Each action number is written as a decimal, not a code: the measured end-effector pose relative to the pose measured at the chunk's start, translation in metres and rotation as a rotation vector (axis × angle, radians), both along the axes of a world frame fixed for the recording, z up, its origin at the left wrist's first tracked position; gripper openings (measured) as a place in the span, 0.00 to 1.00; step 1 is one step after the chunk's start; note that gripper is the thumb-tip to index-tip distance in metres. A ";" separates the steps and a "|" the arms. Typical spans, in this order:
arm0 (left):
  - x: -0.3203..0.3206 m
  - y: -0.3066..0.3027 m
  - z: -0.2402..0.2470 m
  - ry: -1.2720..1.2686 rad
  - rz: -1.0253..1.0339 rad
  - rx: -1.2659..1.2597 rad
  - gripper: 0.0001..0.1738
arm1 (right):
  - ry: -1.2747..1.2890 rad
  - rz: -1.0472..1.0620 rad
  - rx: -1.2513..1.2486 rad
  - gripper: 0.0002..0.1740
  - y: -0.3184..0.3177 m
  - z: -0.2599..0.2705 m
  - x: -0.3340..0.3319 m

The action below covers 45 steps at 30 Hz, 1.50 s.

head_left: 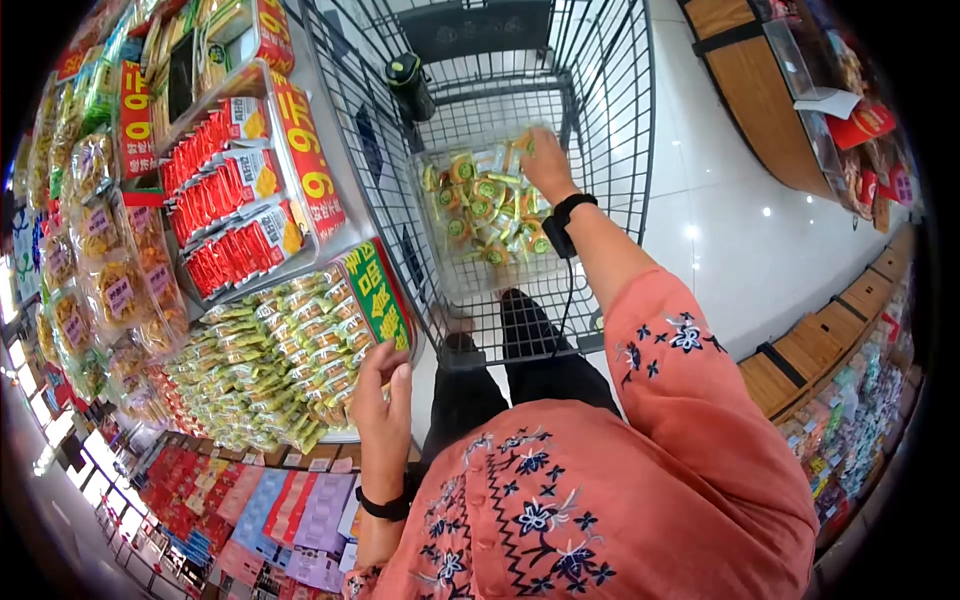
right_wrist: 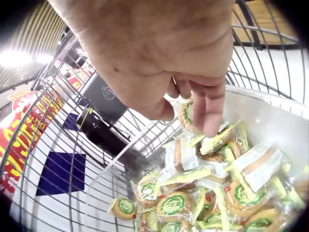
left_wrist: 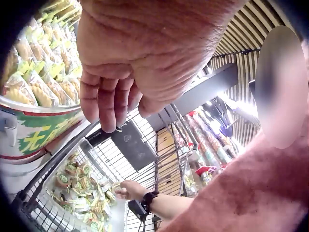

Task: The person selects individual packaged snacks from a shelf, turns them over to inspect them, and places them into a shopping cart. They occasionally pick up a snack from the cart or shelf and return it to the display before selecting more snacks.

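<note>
My right hand (head_left: pixel 547 168) reaches into a clear plastic box (head_left: pixel 452 285) inside a shopping cart (head_left: pixel 643 130). Between its thumb and fingers, in the right wrist view, is a wrapped biscuit (right_wrist: pixel 186 115), pinched at the back of the pile. Round biscuits (right_wrist: pixel 175 204) in clear wrappers with green print and yellow-green edges fill the box loosely. My left hand (head_left: pixel 382 402) hangs in the air beside the cart, fingers loosely bent and holding nothing. It is nearest a display bin of wrapped biscuits (left_wrist: pixel 46 82), which stands to its left.
A dark bottle (head_left: pixel 410 85) stands in the cart's back left corner. Along the left runs a shelf with red snack packets (head_left: pixel 230 190) and price signs (head_left: pixel 305 150). Wooden display counters (head_left: pixel 765 110) curve along the right, past a shiny tiled floor (head_left: pixel 700 230).
</note>
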<state>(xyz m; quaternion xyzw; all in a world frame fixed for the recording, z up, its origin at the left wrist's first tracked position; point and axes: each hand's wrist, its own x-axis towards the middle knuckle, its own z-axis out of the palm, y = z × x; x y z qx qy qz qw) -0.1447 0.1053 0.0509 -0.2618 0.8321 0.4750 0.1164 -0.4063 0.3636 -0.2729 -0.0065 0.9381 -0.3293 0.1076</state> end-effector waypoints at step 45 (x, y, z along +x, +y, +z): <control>-0.031 -0.053 0.021 0.288 -0.133 0.310 0.21 | -0.668 -0.141 -1.081 0.19 -0.054 0.306 0.106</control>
